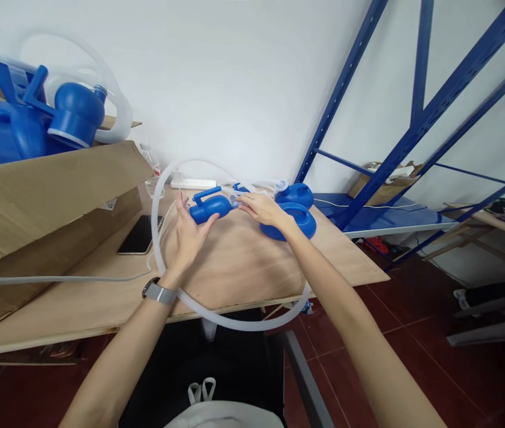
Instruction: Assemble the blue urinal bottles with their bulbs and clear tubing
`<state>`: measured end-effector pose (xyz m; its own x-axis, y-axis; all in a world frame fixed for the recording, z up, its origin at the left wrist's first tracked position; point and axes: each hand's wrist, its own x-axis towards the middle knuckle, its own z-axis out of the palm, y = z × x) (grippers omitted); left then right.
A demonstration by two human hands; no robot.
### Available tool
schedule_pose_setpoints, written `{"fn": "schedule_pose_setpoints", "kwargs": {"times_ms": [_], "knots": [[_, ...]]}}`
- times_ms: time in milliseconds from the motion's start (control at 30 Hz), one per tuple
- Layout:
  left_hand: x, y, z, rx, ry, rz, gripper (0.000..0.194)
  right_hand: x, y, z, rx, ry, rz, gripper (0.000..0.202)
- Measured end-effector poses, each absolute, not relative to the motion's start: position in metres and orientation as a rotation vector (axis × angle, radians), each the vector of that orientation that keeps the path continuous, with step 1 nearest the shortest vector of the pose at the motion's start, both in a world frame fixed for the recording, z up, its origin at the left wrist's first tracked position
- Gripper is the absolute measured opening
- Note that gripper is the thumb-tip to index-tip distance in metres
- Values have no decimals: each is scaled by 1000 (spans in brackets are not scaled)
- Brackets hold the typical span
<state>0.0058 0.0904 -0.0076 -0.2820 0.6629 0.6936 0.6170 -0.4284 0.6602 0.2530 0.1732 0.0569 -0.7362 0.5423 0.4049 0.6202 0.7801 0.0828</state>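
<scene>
A small blue bottle [211, 208] with a handle lies tilted on its side above the wooden table, its neck pointing right. My left hand [190, 229] is wrapped round its base, thumb below and fingers behind. At the neck, the fingers of my right hand [259, 208] are pressed together on the clear threaded mouth. A long translucent hose [252, 325] loops round both forearms and hangs past the table's front edge. Two more blue bottles, one nearer [299, 220] and one behind it [299, 194], rest just right of my right hand.
At the left stands a cardboard box [56, 196] full of blue bottles [78, 113] and coiled hose. A phone [137, 235] lies beside it on the table [238, 267]. Against the wall are a power strip [193, 183] and a clear bottle [151, 172]. Blue shelving [381, 221] stands right.
</scene>
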Motion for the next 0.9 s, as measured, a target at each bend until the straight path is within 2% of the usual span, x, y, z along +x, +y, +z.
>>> {"fn": "schedule_pose_setpoints", "kwargs": {"times_ms": [100, 233, 400, 600, 733, 900], "knots": [[7, 89, -9, 1886, 1678, 1811, 109, 252, 172, 52, -919, -2596, -381, 41], [4, 88, -10, 1881, 1755, 1867, 94, 248, 161, 56, -1058, -2453, -516, 44], [-4, 94, -13, 1732, 1862, 1918, 78, 277, 142, 65, -1239, -2246, -506, 53], [-8, 104, -22, 1630, 1925, 1814, 69, 362, 137, 41, -1667, -2137, -313, 60], [-6, 105, -23, 1639, 1979, 1729, 67, 394, 136, 20, -1586, -2228, -263, 61], [-2, 102, -22, 1581, 2069, 1588, 65, 399, 138, 10, -1629, -2086, -318, 57]]}}
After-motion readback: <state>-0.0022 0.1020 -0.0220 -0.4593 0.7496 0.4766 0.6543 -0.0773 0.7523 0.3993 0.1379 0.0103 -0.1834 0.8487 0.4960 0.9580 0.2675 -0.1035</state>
